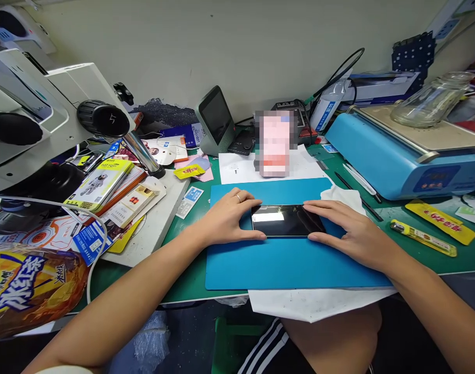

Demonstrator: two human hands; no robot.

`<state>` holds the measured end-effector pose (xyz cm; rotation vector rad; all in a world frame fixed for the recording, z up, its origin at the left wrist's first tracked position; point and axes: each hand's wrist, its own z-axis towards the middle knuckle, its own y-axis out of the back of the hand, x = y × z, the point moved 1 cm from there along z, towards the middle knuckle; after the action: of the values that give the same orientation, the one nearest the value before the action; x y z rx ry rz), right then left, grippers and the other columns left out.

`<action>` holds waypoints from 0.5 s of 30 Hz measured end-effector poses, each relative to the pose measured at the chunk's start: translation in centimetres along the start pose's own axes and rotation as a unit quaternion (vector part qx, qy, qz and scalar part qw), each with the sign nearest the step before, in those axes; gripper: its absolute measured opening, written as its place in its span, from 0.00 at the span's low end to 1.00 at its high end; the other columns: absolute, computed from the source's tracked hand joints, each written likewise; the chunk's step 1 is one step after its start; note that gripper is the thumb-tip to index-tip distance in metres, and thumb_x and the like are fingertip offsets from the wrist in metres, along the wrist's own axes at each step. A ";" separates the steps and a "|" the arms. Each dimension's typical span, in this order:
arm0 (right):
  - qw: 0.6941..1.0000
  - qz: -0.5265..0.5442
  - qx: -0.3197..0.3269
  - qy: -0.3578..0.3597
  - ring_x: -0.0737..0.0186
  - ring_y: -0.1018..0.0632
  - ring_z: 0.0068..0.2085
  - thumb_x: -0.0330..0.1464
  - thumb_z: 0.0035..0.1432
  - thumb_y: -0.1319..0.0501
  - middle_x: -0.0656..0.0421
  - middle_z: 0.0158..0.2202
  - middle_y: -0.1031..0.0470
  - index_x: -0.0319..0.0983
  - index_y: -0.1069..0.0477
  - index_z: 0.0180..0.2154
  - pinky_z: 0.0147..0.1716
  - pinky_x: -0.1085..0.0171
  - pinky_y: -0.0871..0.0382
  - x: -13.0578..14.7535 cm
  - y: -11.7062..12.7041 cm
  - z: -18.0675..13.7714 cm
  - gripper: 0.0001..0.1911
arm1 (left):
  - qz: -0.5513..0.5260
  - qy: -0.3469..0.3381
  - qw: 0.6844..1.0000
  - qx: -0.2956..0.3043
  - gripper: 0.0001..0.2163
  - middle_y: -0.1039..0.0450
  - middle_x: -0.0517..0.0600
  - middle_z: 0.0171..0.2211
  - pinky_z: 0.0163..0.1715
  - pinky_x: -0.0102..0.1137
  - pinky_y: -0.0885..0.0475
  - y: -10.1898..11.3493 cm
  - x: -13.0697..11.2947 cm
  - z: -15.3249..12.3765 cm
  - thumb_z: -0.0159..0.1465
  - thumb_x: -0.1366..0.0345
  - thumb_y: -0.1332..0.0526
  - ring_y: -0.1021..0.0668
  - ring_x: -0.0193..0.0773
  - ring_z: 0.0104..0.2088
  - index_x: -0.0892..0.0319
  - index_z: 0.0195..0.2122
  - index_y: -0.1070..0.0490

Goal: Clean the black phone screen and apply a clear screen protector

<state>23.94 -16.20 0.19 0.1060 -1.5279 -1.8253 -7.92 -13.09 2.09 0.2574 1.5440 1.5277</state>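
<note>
A black smartphone (pixel 286 222) lies sideways with its glossy face up, reflecting a bright light patch. Under it is a blue work mat (pixel 256 267). My left hand (pixel 231 218), with a ring on one finger, grips the phone's left end between thumb and fingers. At the other end, my right hand (pixel 342 228) holds the phone the same way, thumb on the near edge and fingers on the far edge. A crumpled white cloth (pixel 344 197) sits just beyond my right hand.
A microscope (pixel 100 117) and stacked boxes (pixel 99 184) crowd the left, with a tea bottle (pixel 35 285) in front. Behind the mat stands a pixelated phone-like screen (pixel 274 143). To the right are a blue heating machine (pixel 401 156) bearing a glass jar (pixel 432 104), and a yellow utility knife (pixel 424 238).
</note>
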 end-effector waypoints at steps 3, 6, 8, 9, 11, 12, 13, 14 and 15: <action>1.000 -0.001 -0.001 0.007 0.43 0.25 0.59 0.47 0.63 0.38 0.56 0.61 0.26 0.52 0.31 0.62 0.57 0.44 0.27 -0.3 -0.2 0.0 0.27 | 0.019 0.007 1.000 0.001 0.34 0.28 0.58 0.52 0.51 0.46 0.29 0.1 0.0 0.0 0.60 0.39 0.35 0.28 0.52 0.50 0.57 0.60 0.29; 1.000 0.004 -0.005 0.018 0.43 0.25 0.59 0.47 0.63 0.38 0.57 0.61 0.26 0.53 0.29 0.60 0.59 0.43 0.29 -0.5 -0.4 0.0 0.25 | 0.033 0.006 0.999 -0.002 0.34 0.28 0.58 0.52 0.51 0.46 0.29 0.1 0.1 0.0 0.59 0.38 0.36 0.28 0.51 0.49 0.57 0.59 0.27; 1.000 0.008 -0.003 0.028 0.43 0.26 0.60 0.46 0.64 0.38 0.58 0.62 0.27 0.53 0.28 0.59 0.60 0.42 0.30 -0.7 -0.5 -0.1 0.23 | 0.037 0.006 0.999 -0.004 0.34 0.28 0.57 0.52 0.50 0.45 0.29 0.0 0.2 0.0 0.59 0.37 0.36 0.27 0.51 0.49 0.57 0.58 0.27; 1.000 0.009 -0.001 0.030 0.43 0.26 0.61 0.45 0.64 0.39 0.58 0.63 0.28 0.54 0.28 0.59 0.60 0.42 0.31 -0.8 -0.5 -0.1 0.23 | 0.037 0.006 0.999 -0.005 0.34 0.28 0.57 0.52 0.50 0.45 0.29 0.0 0.2 0.0 0.59 0.37 0.36 0.27 0.51 0.49 0.57 0.58 0.27; 1.000 0.009 0.003 0.030 0.43 0.27 0.62 0.45 0.64 0.38 0.59 0.64 0.28 0.54 0.28 0.60 0.61 0.41 0.31 -0.9 -0.5 -0.2 0.23 | 0.038 0.005 0.999 -0.007 0.34 0.27 0.57 0.52 0.49 0.44 0.29 0.0 0.3 -0.1 0.59 0.37 0.36 0.27 0.50 0.48 0.57 0.58 0.26; 1.000 0.009 0.006 0.030 0.43 0.27 0.62 0.45 0.64 0.38 0.59 0.64 0.29 0.54 0.28 0.60 0.61 0.40 0.31 -1.0 -0.5 -0.2 0.23 | 0.039 0.004 0.999 -0.007 0.34 0.27 0.57 0.51 0.49 0.44 0.29 0.0 0.3 -0.1 0.59 0.37 0.36 0.27 0.50 0.48 0.57 0.58 0.26; 0.999 0.009 0.007 0.030 0.43 0.27 0.62 0.45 0.65 0.39 0.60 0.64 0.29 0.54 0.28 0.60 0.61 0.40 0.32 -1.0 -0.5 -0.2 0.23 | 0.040 0.003 0.999 -0.008 0.34 0.27 0.57 0.51 0.48 0.44 0.29 0.0 0.3 -0.1 0.59 0.37 0.36 0.27 0.50 0.48 0.57 0.58 0.26; 0.999 0.009 0.007 0.031 0.43 0.27 0.62 0.45 0.65 0.39 0.60 0.64 0.29 0.54 0.28 0.60 0.61 0.40 0.32 -0.9 -0.5 -0.2 0.23 | 0.041 0.003 0.999 -0.008 0.34 0.27 0.57 0.51 0.48 0.44 0.29 0.0 0.3 -0.1 0.59 0.37 0.35 0.27 0.50 0.48 0.58 0.57 0.26; 0.999 0.009 0.007 0.033 0.43 0.27 0.62 0.45 0.65 0.39 0.60 0.64 0.29 0.54 0.28 0.60 0.62 0.39 0.32 -0.9 -0.5 -0.2 0.23 | 0.042 0.003 0.999 -0.009 0.34 0.27 0.57 0.51 0.48 0.44 0.29 0.0 0.3 -0.1 0.59 0.37 0.35 0.27 0.50 0.48 0.58 0.57 0.26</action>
<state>24.43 -15.82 -0.67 0.1563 -1.4918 -1.7803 -8.19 -12.96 1.95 0.3114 1.5397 1.6078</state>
